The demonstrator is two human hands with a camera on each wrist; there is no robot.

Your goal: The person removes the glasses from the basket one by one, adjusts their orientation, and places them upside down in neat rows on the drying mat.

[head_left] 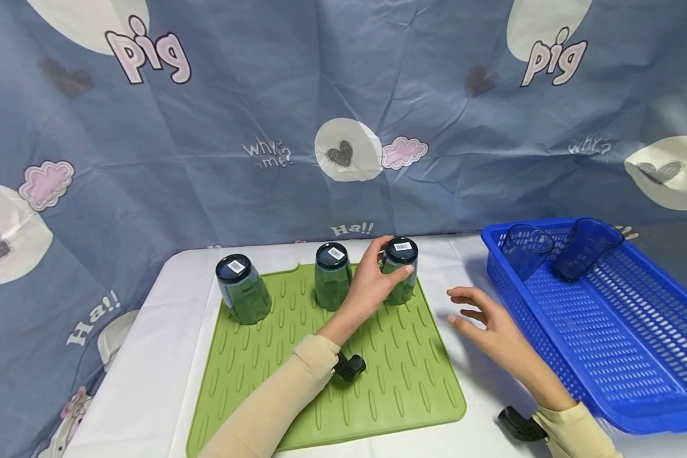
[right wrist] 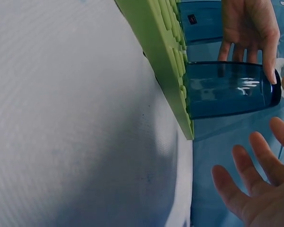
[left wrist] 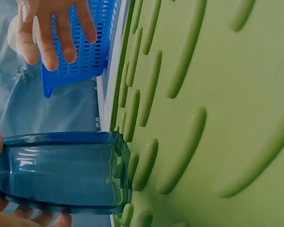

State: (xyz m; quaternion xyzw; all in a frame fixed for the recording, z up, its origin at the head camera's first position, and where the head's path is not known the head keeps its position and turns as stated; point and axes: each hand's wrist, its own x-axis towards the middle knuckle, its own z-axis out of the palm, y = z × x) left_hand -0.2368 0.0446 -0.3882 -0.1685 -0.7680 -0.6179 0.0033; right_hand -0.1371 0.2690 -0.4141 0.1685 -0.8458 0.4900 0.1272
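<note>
Upside down at the back right corner of a green ribbed mat (head_left: 343, 394) stands a blue glass (head_left: 401, 280). My left hand (head_left: 372, 280) grips it near its base, thumb on one side and fingers behind. In the left wrist view the glass (left wrist: 61, 172) has its rim down at the ribs. My right hand (head_left: 489, 321) hovers over the white cloth between mat and basket, fingers spread and holding nothing; the right wrist view shows its fingers (right wrist: 241, 161) apart from the glass. Two more upturned glasses stand along the mat's back edge, one in the middle (head_left: 332, 280) and one at left (head_left: 245, 292).
A blue plastic basket (head_left: 578, 407) sits at the right of the table (head_left: 149, 381). Inside its far end are two glasses, one nearer the left wall (head_left: 527, 254) and one leaning (head_left: 586, 251). A printed blue curtain (head_left: 263, 95) hangs behind the table.
</note>
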